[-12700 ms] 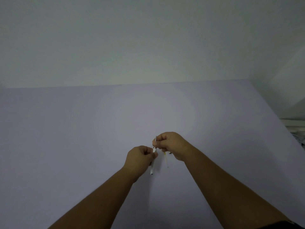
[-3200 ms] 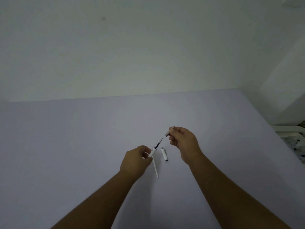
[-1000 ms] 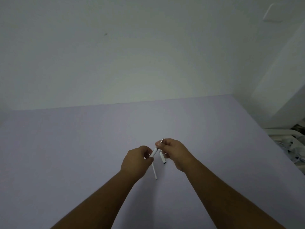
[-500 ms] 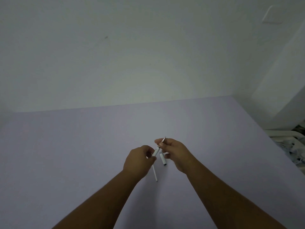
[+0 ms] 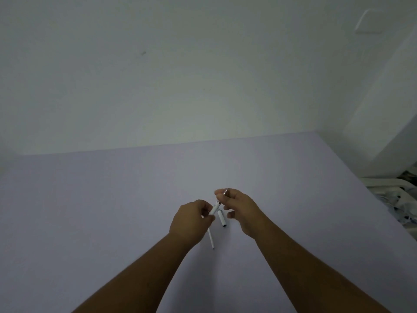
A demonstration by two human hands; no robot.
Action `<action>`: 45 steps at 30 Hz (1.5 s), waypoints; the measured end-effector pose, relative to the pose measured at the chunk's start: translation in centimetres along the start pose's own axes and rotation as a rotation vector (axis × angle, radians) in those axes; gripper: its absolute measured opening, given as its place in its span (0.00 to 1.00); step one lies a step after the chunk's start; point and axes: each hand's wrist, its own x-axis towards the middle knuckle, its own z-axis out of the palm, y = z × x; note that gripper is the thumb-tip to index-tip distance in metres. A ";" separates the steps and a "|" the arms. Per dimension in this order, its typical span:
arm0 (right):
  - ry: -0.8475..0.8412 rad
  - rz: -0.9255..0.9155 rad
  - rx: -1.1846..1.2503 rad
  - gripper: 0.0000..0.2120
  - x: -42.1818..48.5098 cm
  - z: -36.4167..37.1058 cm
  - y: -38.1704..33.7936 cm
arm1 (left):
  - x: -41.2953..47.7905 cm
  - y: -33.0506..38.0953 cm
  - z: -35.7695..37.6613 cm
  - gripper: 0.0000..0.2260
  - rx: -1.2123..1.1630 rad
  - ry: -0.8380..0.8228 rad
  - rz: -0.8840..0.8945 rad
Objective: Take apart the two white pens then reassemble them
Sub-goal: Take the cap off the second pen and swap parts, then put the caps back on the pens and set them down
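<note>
- Since the earlier frame, my right hand [image 5: 239,205] has closed in, seating the metal tip [image 5: 225,191] onto the pen barrel [image 5: 214,208].
- My left hand [image 5: 191,219], pinched shut on the slim white plastic barrel, steadies it for threading.
- Two smooth white pieces, a long tube [image 5: 211,238] and a short cap [image 5: 222,219], lie on the matte lilac surface [image 5: 112,211] just beneath my hands.

Matt lavender table [image 5: 112,211], smooth, cloth or paper unclear. Smooth white plastic pen barrel [image 5: 214,208], metallic tip [image 5: 225,191]. Loose white plastic cap [image 5: 222,220]. Matt painted wall [image 5: 180,75].
</note>
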 end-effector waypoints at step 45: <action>0.218 0.087 -0.726 0.09 6.6 0.0 6.6 | 0.1 -6.0 -0.4 0.04 -0.161 -0.026 -0.288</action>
